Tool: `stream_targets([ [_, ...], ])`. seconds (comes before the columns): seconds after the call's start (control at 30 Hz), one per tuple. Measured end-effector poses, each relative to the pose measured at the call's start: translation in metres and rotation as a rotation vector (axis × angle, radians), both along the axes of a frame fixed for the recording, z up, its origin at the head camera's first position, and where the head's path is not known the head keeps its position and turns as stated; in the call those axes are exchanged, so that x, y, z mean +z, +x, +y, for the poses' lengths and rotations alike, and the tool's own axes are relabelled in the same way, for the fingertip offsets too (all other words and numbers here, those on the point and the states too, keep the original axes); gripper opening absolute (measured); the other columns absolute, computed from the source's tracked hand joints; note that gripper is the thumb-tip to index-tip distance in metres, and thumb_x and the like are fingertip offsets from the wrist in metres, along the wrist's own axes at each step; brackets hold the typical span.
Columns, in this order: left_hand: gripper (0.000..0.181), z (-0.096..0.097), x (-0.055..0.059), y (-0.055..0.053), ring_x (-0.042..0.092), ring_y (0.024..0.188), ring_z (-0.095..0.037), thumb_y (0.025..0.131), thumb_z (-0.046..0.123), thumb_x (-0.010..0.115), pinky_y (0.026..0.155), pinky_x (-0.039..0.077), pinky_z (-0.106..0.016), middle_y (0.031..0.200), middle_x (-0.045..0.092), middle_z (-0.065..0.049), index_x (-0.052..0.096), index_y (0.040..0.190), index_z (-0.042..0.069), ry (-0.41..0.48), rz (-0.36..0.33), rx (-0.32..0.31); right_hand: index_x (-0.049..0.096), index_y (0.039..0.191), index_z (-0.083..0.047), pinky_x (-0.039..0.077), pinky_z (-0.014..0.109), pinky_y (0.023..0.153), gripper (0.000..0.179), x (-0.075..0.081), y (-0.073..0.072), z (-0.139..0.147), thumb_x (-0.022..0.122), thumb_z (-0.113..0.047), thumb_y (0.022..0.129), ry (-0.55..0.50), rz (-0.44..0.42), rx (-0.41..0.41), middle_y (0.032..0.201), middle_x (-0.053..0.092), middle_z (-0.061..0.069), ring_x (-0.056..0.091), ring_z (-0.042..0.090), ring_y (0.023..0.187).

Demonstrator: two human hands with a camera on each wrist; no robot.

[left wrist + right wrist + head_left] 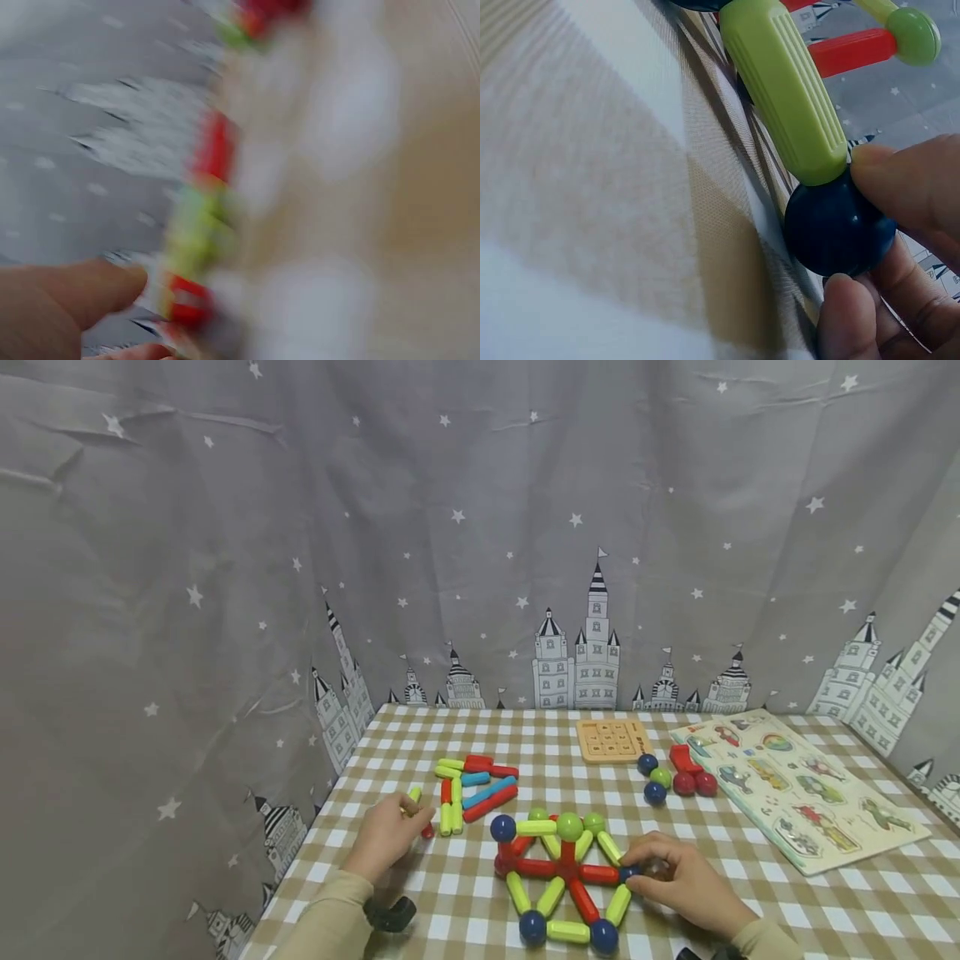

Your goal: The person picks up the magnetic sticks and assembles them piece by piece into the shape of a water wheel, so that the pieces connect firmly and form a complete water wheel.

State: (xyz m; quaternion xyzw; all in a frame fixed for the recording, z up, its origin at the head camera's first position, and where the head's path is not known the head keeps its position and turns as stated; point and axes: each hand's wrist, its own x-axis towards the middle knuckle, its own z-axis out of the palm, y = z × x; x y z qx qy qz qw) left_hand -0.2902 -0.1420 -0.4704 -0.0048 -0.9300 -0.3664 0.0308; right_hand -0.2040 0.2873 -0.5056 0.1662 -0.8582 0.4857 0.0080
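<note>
On the table stands a wheel-like frame of magnetic rods and balls, with red rods (536, 867) as spokes and yellow-green rods (567, 932) around the rim. My right hand (686, 881) pinches a dark blue ball (840, 225) at the frame's right corner between thumb and fingers; a yellow-green rod (784, 90) meets that ball. My left hand (386, 835) is low over the table left of the frame, thumb and fingers apart. Beside its fingertips are a yellow-green rod (415, 794) and a red rod end (427, 831), partly hidden by the hand. The left wrist view is blurred.
Loose red, blue and yellow-green rods (487, 793) lie behind the left hand. Several loose balls (655, 792) and a red piece (683, 758) sit at the back right, near a wooden number puzzle (615, 742) and a picture board (802, 785). A grey curtain (480, 527) hangs behind.
</note>
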Motion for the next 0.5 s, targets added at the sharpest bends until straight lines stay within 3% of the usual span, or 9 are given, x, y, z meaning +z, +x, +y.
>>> stream_targets([
  [0.03, 0.032, -0.002, -0.005, -0.006, 0.052, 0.063, -0.016, 0.092, 0.038, 0.076, 0.053, 0.040, -0.028, 0.072, 0.059, -0.002, 0.067, 0.090, 0.007, -0.033, -0.009, 0.052, 0.076, 0.106, -0.021, 0.056, 0.024, 0.079, 0.020, -0.001, 0.000, 0.000, 0.082, -0.027, 0.088, -0.001, -0.004, -0.002, 0.113, 0.071, 0.003, 0.063, 0.004, 0.101],
  [0.1, 0.030, -0.003, -0.015, -0.013, 0.050, 0.059, -0.016, 0.088, 0.034, 0.078, 0.051, 0.038, -0.027, 0.067, 0.057, -0.001, 0.065, 0.080, 0.008, -0.073, -0.010, 0.089, 0.076, 0.106, -0.022, 0.056, 0.024, 0.080, 0.021, -0.003, 0.001, -0.002, 0.082, -0.028, 0.088, 0.001, -0.007, 0.000, 0.113, 0.071, 0.002, 0.064, 0.005, 0.101],
  [0.2, 0.023, -0.006, -0.020, -0.012, 0.050, 0.057, -0.015, 0.085, 0.025, 0.078, 0.050, 0.039, -0.027, 0.064, 0.058, 0.000, 0.066, 0.074, 0.008, -0.103, 0.034, 0.083, 0.076, 0.107, -0.023, 0.056, 0.024, 0.082, 0.021, -0.006, -0.001, -0.005, 0.082, -0.029, 0.088, -0.003, -0.009, 0.004, 0.114, 0.070, 0.001, 0.063, 0.005, 0.103],
  [0.3, 0.015, -0.008, -0.016, -0.006, 0.054, 0.059, -0.015, 0.084, 0.021, 0.076, 0.050, 0.043, -0.027, 0.069, 0.062, -0.001, 0.071, 0.082, 0.006, -0.086, 0.054, 0.066, 0.076, 0.107, -0.023, 0.056, 0.024, 0.082, 0.021, -0.008, -0.002, -0.007, 0.082, -0.029, 0.088, -0.007, -0.006, 0.006, 0.114, 0.070, 0.001, 0.063, 0.006, 0.103],
  [0.37, 0.016, -0.004, -0.010, 0.002, 0.056, 0.064, -0.013, 0.085, 0.022, 0.077, 0.053, 0.046, -0.026, 0.075, 0.066, 0.000, 0.072, 0.091, 0.007, -0.040, 0.101, 0.071, 0.076, 0.107, -0.023, 0.057, 0.025, 0.082, 0.020, -0.009, -0.002, -0.007, 0.082, -0.029, 0.088, -0.007, -0.011, 0.005, 0.115, 0.070, 0.002, 0.063, 0.006, 0.103],
  [0.43, 0.016, 0.007, -0.003, 0.016, 0.061, 0.067, -0.011, 0.087, 0.020, 0.079, 0.057, 0.051, -0.024, 0.079, 0.070, 0.000, 0.074, 0.096, 0.007, 0.091, 0.199, 0.049, 0.076, 0.107, -0.023, 0.056, 0.025, 0.081, 0.021, -0.009, -0.001, -0.006, 0.082, -0.029, 0.088, 0.002, -0.018, 0.000, 0.115, 0.070, 0.002, 0.063, 0.006, 0.103],
  [0.5, 0.016, 0.023, 0.003, 0.036, 0.066, 0.070, -0.011, 0.087, 0.014, 0.081, 0.061, 0.056, -0.024, 0.083, 0.074, -0.001, 0.074, 0.100, 0.009, 0.260, 0.321, -0.074, 0.076, 0.107, -0.024, 0.056, 0.025, 0.081, 0.021, -0.007, -0.001, -0.004, 0.082, -0.030, 0.088, 0.013, -0.025, -0.007, 0.115, 0.070, 0.002, 0.063, 0.006, 0.103],
])
